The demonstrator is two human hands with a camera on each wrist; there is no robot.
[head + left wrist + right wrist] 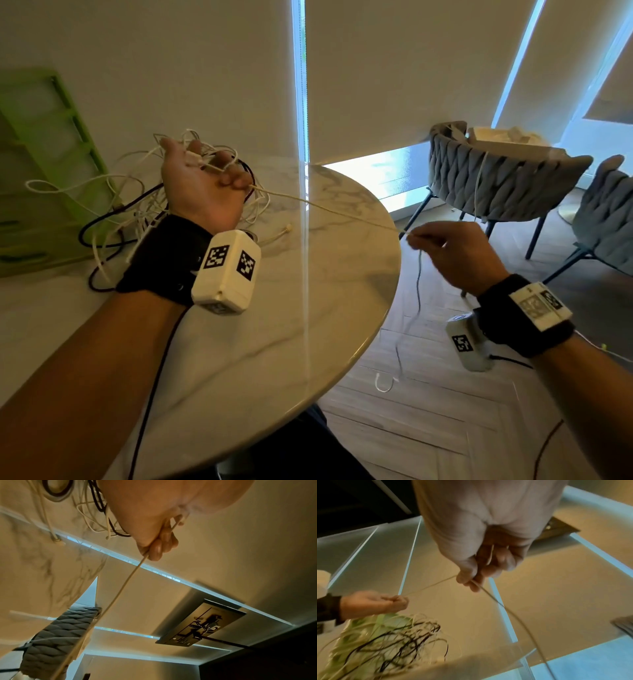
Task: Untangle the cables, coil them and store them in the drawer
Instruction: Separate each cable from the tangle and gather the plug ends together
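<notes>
A tangle of white and dark cables (137, 205) hangs from my raised left hand (205, 178) above the back left of the marble table (274, 325). One cream cable (325, 207) runs taut from the left hand's curled fingers (159, 545) to my right hand (442, 246), which pinches it beyond the table's right edge. Its free end (416, 291) droops from the right hand's fingers (469, 574) toward the floor. The tangle (388, 639) shows blurred below the left hand (385, 601) in the right wrist view. No drawer front is plainly seen.
A green plastic organiser (44, 164) stands at the table's back left. Two grey woven chairs (496, 185) stand to the right, one holding a white box (507, 140). A small white cable piece (383, 383) lies on the wooden floor.
</notes>
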